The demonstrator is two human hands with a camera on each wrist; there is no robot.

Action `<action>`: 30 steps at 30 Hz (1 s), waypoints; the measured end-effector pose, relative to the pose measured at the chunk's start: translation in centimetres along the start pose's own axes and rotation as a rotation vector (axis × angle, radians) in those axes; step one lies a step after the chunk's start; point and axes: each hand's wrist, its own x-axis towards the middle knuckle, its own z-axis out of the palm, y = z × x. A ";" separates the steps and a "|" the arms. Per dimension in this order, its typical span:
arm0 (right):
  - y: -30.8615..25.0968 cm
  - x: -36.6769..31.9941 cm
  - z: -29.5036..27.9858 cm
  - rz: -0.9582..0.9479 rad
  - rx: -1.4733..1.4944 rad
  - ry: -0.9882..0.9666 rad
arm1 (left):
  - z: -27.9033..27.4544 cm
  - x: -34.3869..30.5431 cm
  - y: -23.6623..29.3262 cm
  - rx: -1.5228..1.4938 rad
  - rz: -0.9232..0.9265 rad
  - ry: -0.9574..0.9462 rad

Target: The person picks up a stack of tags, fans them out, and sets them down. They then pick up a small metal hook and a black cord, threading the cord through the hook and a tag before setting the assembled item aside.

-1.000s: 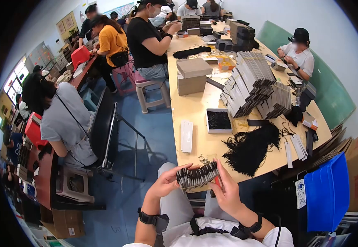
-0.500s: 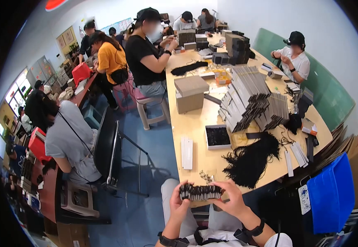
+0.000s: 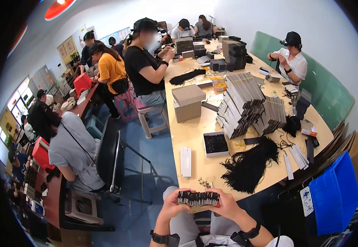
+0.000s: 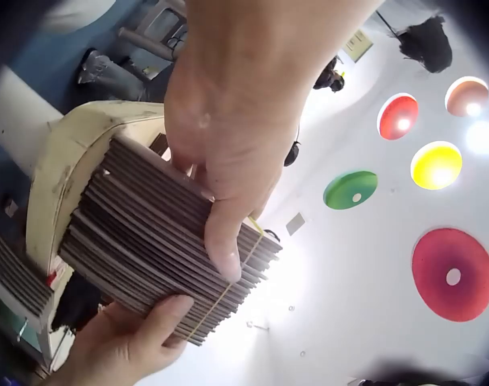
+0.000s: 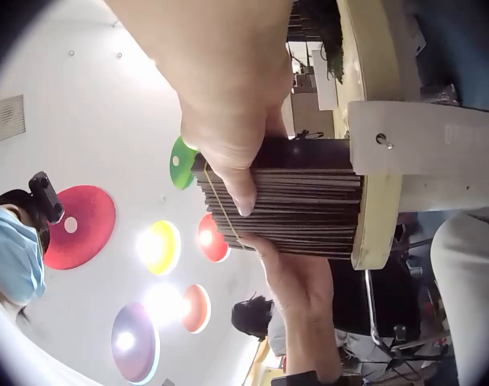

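A bundle of thin dark grey cards [image 3: 198,199] is held over the table's near edge, a row of black loops along its top. My left hand [image 3: 172,206] grips one end of it and my right hand [image 3: 227,205] the other. In the left wrist view the left thumb [image 4: 225,253] presses on the card edges beside a thin yellow rubber band [image 4: 243,270] round the bundle. The right thumb [image 5: 243,193] lies across the card edges in the right wrist view. Fingers behind the bundle are mostly hidden.
On the table lie a white strip box [image 3: 186,162], a tray of black bits [image 3: 216,145] and a heap of black cords [image 3: 251,166]. Tall stacks of grey cards [image 3: 244,103] stand beyond. A blue bin [image 3: 331,195] is at right; people sit around.
The bundle has gone from slanted to level, both hands still gripping its ends. The head view has shifted, so the table sits lower in it.
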 end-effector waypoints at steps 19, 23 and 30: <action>1.1 -0.9 0.0 -0.106 -0.264 0.097 | 9.9 3.8 9.0 1.472 0.426 -0.094; 0.7 -1.3 -0.2 -0.130 -0.132 0.213 | 9.6 3.8 8.4 1.477 0.425 -0.073; 2.1 -2.2 -0.1 -0.423 -0.201 0.318 | 9.7 3.9 8.6 1.476 0.365 -0.076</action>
